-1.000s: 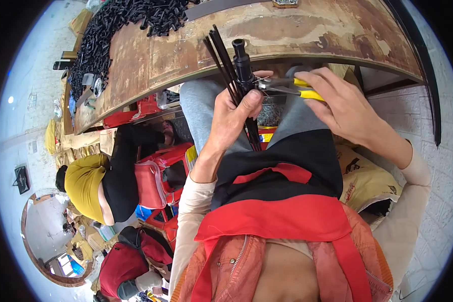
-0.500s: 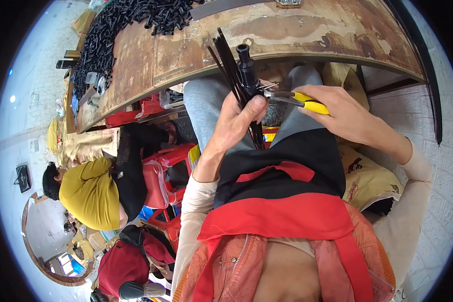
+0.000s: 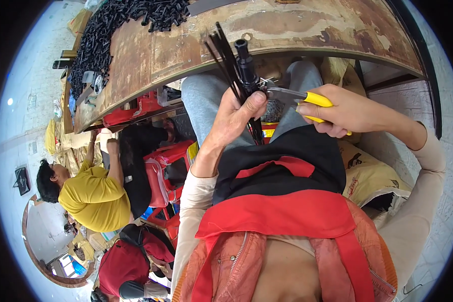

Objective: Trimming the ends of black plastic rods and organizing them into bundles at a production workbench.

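"Worn wooden table stands before you, with many small black parts heaped at its left. What do you hold?"

"My left hand is closed around one black tube and several thin black rods, above my lap. My right hand grips the yellow-handled pliers."

"And the pliers' tip?"

"It is beside the tube, at thin metal pins; whether it pinches them, I cannot tell."

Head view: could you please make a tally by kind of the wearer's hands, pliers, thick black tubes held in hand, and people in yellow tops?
Wearer's hands: 2 (left hand, right hand)
Yellow-handled pliers: 1
Thick black tube: 1
Person in yellow top: 1
Total: 5
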A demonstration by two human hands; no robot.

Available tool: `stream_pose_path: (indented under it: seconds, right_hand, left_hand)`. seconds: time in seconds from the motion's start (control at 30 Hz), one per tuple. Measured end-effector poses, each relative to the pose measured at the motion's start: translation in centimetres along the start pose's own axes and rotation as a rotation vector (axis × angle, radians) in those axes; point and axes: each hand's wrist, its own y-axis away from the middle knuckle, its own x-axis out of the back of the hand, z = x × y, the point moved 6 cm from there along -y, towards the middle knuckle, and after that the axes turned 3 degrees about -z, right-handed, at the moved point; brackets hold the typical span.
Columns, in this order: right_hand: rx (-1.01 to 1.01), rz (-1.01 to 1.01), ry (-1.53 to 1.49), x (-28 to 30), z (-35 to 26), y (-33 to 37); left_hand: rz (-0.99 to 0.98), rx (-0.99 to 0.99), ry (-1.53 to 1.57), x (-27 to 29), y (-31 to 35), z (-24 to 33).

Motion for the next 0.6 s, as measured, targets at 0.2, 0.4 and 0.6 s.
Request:
stream_pose_path:
  seconds: [0.2, 0.4, 0.6]
  right_hand:
    - [0.187, 0.051, -0.216, -1.9, 2.4, -1.6]
    - [-0.048, 0.052, 0.073, 1.0, -1.9, 1.8]
    - [0.023, 0.134, 0.270, 1.1, -2.1, 0.3]
  left_hand:
    - [0.029, 0.003, 0.047, -0.2, -0.2, -0.2]
    - [0.045, 0.015, -0.103, -0.1, -0.7, -0.4]
    - [0.235, 0.020, -0.132, 0.6, -0.3, -0.4]
